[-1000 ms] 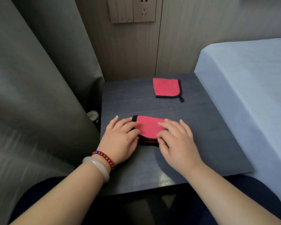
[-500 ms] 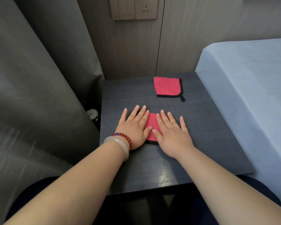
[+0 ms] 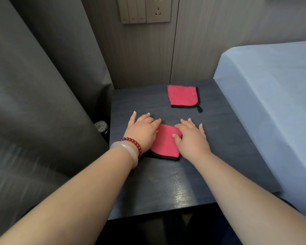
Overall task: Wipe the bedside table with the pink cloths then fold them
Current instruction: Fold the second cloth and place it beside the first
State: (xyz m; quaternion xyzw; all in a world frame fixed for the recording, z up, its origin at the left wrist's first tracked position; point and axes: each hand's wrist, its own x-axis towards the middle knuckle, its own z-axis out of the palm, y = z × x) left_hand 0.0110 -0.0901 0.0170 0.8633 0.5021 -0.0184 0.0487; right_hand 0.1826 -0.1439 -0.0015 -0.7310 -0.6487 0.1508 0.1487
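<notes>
Near pink cloth [image 3: 165, 142] folded, lying mid desk [image 3: 166, 188], pressed flat under left hand [image 3: 142, 132] and right hand [image 3: 191, 137], fingers spread wide, nothing gripped. Second folded pink cloth [image 3: 182, 99] seen at desk's far side, near bed [image 3: 272, 96]

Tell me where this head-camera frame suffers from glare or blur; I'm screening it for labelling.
Head view: a bright sheen sits on the bedside table near its front edge; the grey curtain is streaked with blur at lower left; both pink cloths and both hands look sharp.
</notes>
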